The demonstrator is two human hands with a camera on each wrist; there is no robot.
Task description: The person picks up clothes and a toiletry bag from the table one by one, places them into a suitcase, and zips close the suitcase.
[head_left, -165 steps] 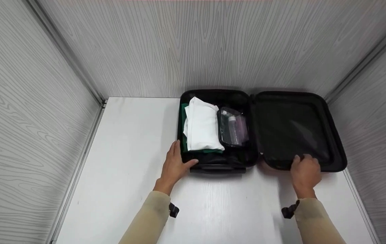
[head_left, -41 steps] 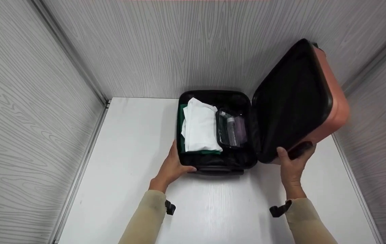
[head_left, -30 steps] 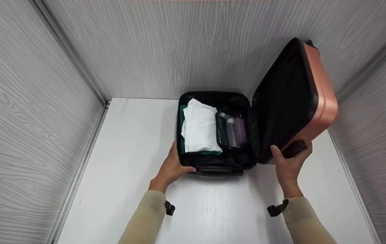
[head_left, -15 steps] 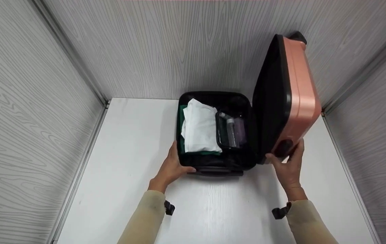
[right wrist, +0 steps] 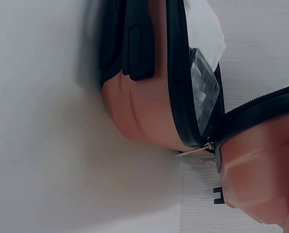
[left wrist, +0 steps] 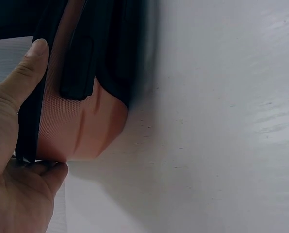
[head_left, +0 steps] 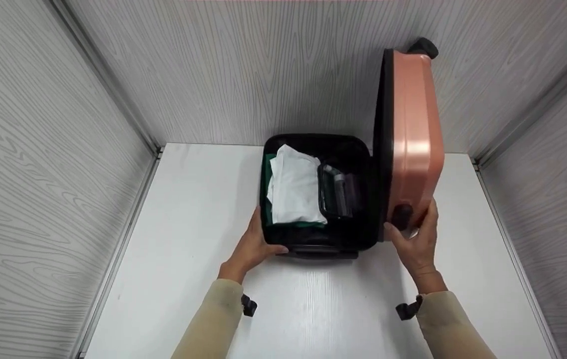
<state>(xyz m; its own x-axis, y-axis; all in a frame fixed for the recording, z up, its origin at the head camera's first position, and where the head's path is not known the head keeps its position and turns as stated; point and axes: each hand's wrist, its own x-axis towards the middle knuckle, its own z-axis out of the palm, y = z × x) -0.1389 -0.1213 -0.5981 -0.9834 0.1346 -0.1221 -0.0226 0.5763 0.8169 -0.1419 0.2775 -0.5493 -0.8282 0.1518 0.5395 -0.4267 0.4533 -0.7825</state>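
Note:
A salmon-pink hard-shell suitcase stands open on a white table, its packed half (head_left: 336, 240) lying flat. Inside it are a white folded cloth (head_left: 296, 187), green cloth (head_left: 267, 172) beneath, and a clear pouch (head_left: 330, 194) holding small bottles. My left hand (head_left: 251, 247) grips the packed half's near left corner, thumb over the rim in the left wrist view. My right hand (head_left: 418, 249) holds the near end of the suitcase lid (head_left: 413, 124), which stands roughly upright on the right. In the right wrist view only a sliver of that hand shows; zipper pulls (right wrist: 206, 148) hang at the hinge.
Grey wood-grain panels (head_left: 263, 70) enclose the table (head_left: 199, 199) at the back and both sides. The lid's black wheel (head_left: 424, 47) is close to the back panel. A black carry handle (head_left: 317, 253) lies along the suitcase's near side.
From lying flat on the right, the lid has been lifted by my right hand and swung leftward to near upright, showing its pink shell. My left hand stays at the same corner.

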